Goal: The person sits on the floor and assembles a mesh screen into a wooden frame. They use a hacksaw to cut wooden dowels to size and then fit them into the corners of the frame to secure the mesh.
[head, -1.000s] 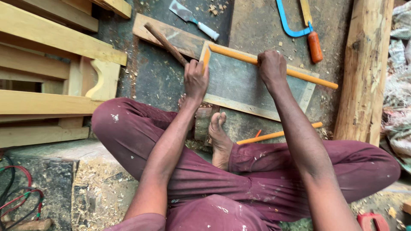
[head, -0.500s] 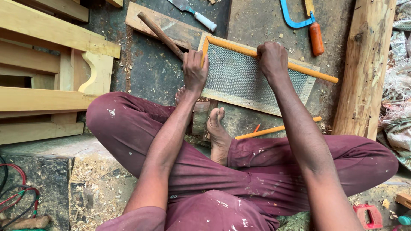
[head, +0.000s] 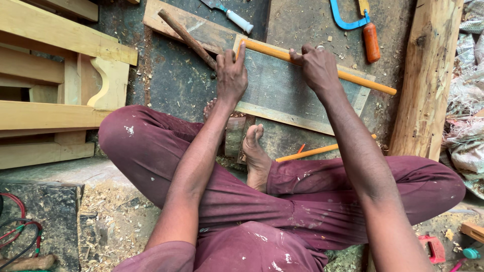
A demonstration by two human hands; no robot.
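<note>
I sit cross-legged on the floor. A wooden frame with grey mesh (head: pixel 285 85) lies in front of me. An orange wooden strip (head: pixel 353 78) runs along its far edge. My left hand (head: pixel 231 75) rests on the frame's left end, fingers touching the strip's left tip. My right hand (head: pixel 316 66) is closed over the strip near its middle, pressing it down on the frame. A hammer with a wooden handle (head: pixel 186 38) lies just left of my left hand, on a plank (head: pixel 206 27).
A second orange strip (head: pixel 315 151) lies by my foot. A blue hacksaw with an orange handle (head: pixel 360 25) and a white-handled tool (head: pixel 229 12) lie farther away. A thick timber beam (head: pixel 426 75) stands on the right, pale wooden furniture parts (head: pixel 55 85) on the left, and red cables (head: pixel 20 226) at lower left.
The view has shifted slightly downward. Both hands stay on the strip and frame, with little movement between frames.
</note>
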